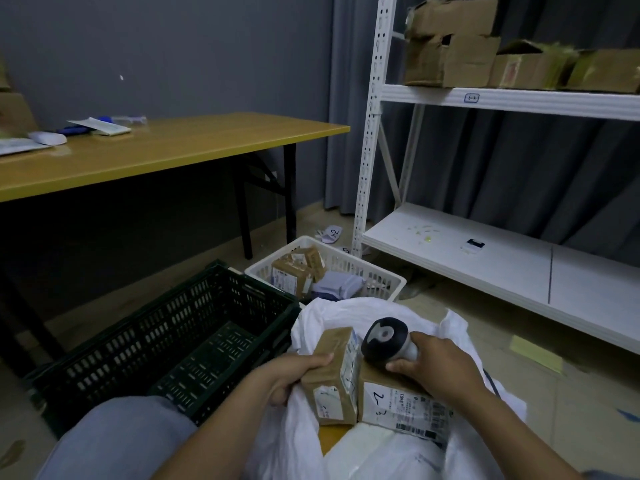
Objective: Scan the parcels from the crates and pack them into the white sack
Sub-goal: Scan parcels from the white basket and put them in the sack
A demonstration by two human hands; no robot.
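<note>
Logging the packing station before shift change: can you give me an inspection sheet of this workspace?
Surface: tiled floor, work done over the white sack.
Job's things: small parcel and larger parcel at the sack's mouth; scanner; green crate shows no parcels; white basket holds several.
Clutter: paper scraps, yellow sheet on floor.
Hands: left hand grips small parcel; right hand holds scanner.
Cables: dark cable beside right wrist.
Surroundings: table, shelf with cardboard boxes.

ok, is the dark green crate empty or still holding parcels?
Empty, as far as visible: the green crate shows only its bare slatted floor.
</note>
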